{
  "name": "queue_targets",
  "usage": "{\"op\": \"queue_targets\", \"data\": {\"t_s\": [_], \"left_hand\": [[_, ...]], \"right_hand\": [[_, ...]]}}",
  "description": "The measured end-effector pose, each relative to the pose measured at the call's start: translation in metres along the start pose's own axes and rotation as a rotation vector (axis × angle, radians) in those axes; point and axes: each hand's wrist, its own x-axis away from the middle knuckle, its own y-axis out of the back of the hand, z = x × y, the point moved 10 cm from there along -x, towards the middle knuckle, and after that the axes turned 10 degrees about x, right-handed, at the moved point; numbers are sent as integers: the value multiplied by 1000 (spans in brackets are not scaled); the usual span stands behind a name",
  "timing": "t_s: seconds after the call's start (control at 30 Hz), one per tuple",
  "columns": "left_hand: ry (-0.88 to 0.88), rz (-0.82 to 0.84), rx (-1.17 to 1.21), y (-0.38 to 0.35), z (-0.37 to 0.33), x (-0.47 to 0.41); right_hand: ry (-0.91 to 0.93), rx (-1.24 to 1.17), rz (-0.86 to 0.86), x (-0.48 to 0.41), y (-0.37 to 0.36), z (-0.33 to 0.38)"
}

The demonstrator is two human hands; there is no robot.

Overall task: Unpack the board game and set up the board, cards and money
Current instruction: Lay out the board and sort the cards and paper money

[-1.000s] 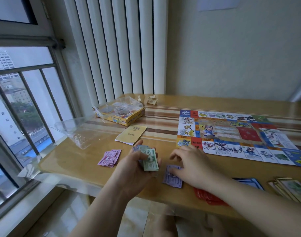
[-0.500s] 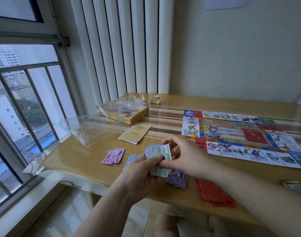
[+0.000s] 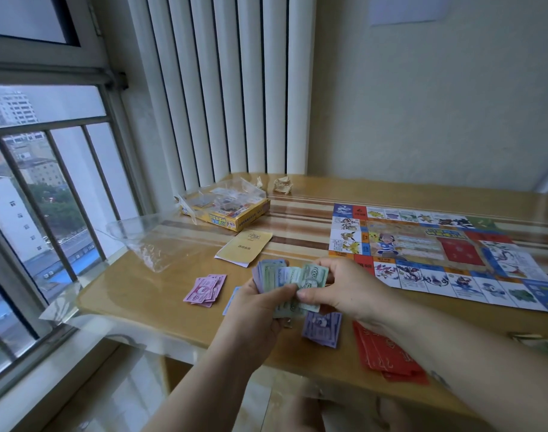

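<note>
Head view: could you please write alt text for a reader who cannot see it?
A left hand and right hand hold a fan of play notes over a wooden table. The game board lies unfolded at right.

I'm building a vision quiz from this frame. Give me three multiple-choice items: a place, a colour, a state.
1. Where is the yellow booklet? A. between the game box and the fan of bills B. on a chair C. inside a drawer
2. Colour of the leftmost bill pile? A. green B. pink C. orange
3. The game board is: A. rolled up B. standing on edge C. unfolded flat on the table

1 A: it lies before the box, beyond the fan gripped by the left hand and right hand. 2 B: those loose bills are pink. 3 C: its printed face lies flat.
</note>
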Motion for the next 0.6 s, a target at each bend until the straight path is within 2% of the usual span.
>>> {"op": "queue_targets", "data": {"t_s": [0.17, 0.27, 0.33, 0.6], "left_hand": [[-24, -14, 69, 0, 1, 1], [-43, -44, 77, 3, 0, 0], [-37, -53, 105, 2, -1, -2], [7, -92, 251, 19, -6, -8]], "right_hand": [[-35, 27, -2, -5, 0, -5], [66, 311, -48, -2, 0, 13], [135, 418, -76, -1, -6, 23], [146, 367, -175, -18, 0, 37]]}}
